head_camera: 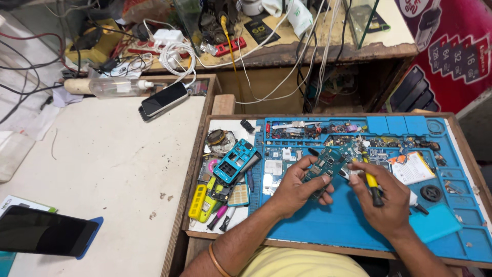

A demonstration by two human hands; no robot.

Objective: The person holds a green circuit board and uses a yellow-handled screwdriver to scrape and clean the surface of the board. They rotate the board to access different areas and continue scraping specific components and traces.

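A green circuit board (328,165), thin, flat and roughly oblong, studded with small metal parts, sits above the middle of the blue rubbery work mat (333,225), lifted off it. Its long axis runs slantwise, from lower left near the person up to upper right toward the mat's small parts compartments. The left hand (297,189) pinches the board's lower end, thumb along one edge and fingers curled round the other. The right hand (382,202) is clenched round a slim tool with a yellow and black handle (373,185), its tip angled up and left to the board's upper right end; whether it touches is unclear. Left of the mat lie a blue plastic phone frame (234,160) and a yellow plastic tool (198,202).
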